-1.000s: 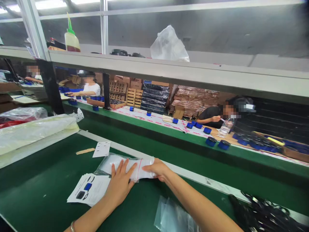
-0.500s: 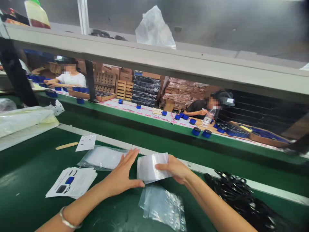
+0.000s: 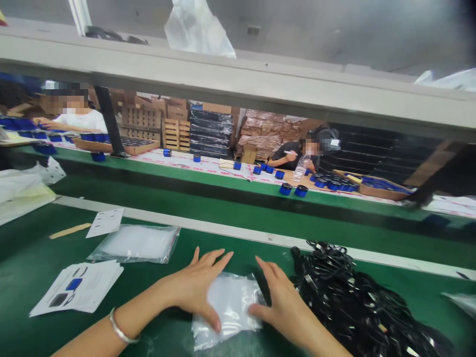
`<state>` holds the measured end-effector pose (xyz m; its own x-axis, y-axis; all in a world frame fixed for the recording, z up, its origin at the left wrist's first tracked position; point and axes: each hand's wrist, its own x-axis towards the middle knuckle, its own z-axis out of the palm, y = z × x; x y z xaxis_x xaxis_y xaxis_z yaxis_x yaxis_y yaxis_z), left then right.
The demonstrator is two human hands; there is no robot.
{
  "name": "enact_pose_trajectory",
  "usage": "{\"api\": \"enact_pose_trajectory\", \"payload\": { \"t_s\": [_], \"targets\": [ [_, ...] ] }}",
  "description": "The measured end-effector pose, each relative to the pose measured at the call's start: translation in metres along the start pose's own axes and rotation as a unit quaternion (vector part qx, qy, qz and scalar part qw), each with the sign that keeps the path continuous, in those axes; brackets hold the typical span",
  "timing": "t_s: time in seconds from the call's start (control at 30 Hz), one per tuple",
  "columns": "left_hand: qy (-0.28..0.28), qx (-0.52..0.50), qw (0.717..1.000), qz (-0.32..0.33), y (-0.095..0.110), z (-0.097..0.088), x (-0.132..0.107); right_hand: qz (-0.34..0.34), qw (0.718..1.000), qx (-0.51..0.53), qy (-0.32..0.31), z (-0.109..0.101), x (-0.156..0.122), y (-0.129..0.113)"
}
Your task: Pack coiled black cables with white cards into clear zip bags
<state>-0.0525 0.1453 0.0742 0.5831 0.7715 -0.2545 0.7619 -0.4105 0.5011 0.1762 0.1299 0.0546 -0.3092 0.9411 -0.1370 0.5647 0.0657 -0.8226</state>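
My left hand (image 3: 195, 287) and my right hand (image 3: 282, 312) lie spread on a clear zip bag (image 3: 228, 305) with white contents, near the front of the green bench. Their fingers are apart and neither hand grips it. Left of my left hand lies a second filled zip bag (image 3: 136, 243) with a red-lined edge. Further left is a stack of printed leaflets (image 3: 78, 286), showing a small blue product picture. A white card (image 3: 105, 222) and a wooden stick (image 3: 70, 230) lie at the far left. Tangled black cables (image 3: 353, 297) heap up beside my right hand.
A pale rail (image 3: 238, 234) runs along the far side of my green bench. Beyond it, a second bench holds blue round items and trays. Co-workers sit there, with stacked pallets and cartons behind them. White plastic sheeting (image 3: 18, 196) lies at the left.
My hands have moved from holding a bag up between them to pressing one flat nearer me. The other filled bag stays on the left. The view has tilted down and shifted.
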Motion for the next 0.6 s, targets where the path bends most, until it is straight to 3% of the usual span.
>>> {"api": "enact_pose_trajectory", "payload": {
  "t_s": [0.03, 0.1, 0.2, 0.33, 0.47, 0.53, 0.6],
  "targets": [
    [-0.035, 0.021, 0.999, 0.007, 0.004, 0.002, 0.001, -0.031, 0.996, -0.074, -0.026, 0.0, -0.001, -0.002],
    [-0.096, 0.064, 0.993, 0.006, 0.01, 0.007, 0.001, -0.096, 0.961, -0.231, -0.117, 0.003, 0.0, -0.006],
    [-0.097, 0.108, 0.989, -0.015, 0.013, 0.012, 0.0, -0.178, 0.904, -0.33, -0.206, 0.009, 0.008, -0.005],
    [-0.01, 0.128, 0.992, 0.003, 0.011, 0.016, -0.006, -0.22, 0.897, -0.347, -0.163, 0.008, 0.014, -0.006],
    [0.012, 0.118, 0.993, 0.028, 0.01, 0.024, -0.014, -0.195, 0.904, -0.355, -0.136, 0.007, 0.003, -0.008],
    [0.026, 0.108, 0.992, 0.052, 0.01, 0.03, -0.02, -0.199, 0.895, -0.375, -0.137, 0.011, -0.005, 0.001],
    [0.037, 0.102, 0.991, 0.079, 0.009, 0.036, -0.026, -0.253, 0.868, -0.41, -0.121, 0.017, -0.011, 0.017]
  ]
}}
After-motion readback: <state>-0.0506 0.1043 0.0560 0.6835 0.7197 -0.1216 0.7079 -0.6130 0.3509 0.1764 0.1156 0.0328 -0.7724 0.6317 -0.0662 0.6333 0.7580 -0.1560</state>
